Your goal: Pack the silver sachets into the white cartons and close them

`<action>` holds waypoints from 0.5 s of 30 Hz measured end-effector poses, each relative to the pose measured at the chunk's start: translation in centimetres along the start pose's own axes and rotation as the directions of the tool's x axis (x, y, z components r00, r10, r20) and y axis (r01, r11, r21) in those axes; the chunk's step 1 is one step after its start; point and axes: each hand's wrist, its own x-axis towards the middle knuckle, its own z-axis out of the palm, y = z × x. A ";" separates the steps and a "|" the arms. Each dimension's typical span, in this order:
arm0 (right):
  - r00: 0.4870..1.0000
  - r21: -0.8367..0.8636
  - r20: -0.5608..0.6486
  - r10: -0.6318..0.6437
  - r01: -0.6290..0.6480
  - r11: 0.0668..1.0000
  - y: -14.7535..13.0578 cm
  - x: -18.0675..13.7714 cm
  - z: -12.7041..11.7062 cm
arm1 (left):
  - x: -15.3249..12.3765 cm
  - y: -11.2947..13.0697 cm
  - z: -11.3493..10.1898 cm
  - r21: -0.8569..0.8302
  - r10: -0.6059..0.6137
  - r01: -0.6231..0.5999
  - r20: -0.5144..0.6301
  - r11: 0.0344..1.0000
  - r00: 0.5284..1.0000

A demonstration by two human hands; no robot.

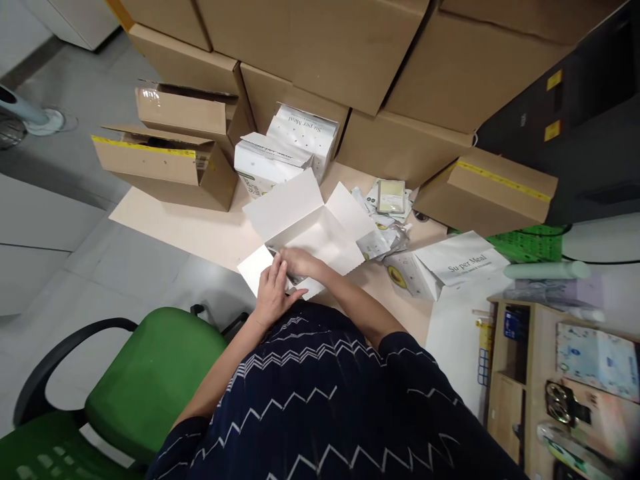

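Observation:
An open white cardboard box [320, 240] sits at the front edge of the table with its flaps spread outward. My left hand [274, 293] is at the box's near left corner, fingers together over the wall and thumb stretched to the right, closed on the box. Just inside that corner is my right hand [297, 261], its fingers curled down and partly hidden behind the left hand. What the right fingers hold cannot be made out. A small greyish patch shows beneath the hands.
Printed white boxes [295, 137] stand behind, with another [450, 263] to the right. Flat packets [391, 197] and plastic wrappers lie near the box. Brown cartons [165, 167] line the table's left and back. A green chair [155, 380] stands at the left, a wooden shelf [537, 387] at the right.

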 end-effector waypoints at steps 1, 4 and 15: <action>0.998 0.017 0.025 -0.050 0.050 0.999 0.2 0.1 0.2 | 0.2 -0.1 -0.3 0.015 0.001 -0.002 0.061 1.000 0.998; 0.979 0.044 0.088 -0.182 0.179 0.983 0.8 -1.0 0.1 | 0.9 -0.4 -1.0 0.089 -0.029 0.011 0.197 0.996 0.980; 0.237 0.422 -0.705 0.669 -0.618 0.663 9.5 -22.0 -0.6 | 2.5 0.1 -2.1 0.247 -0.011 -0.066 0.298 0.967 0.954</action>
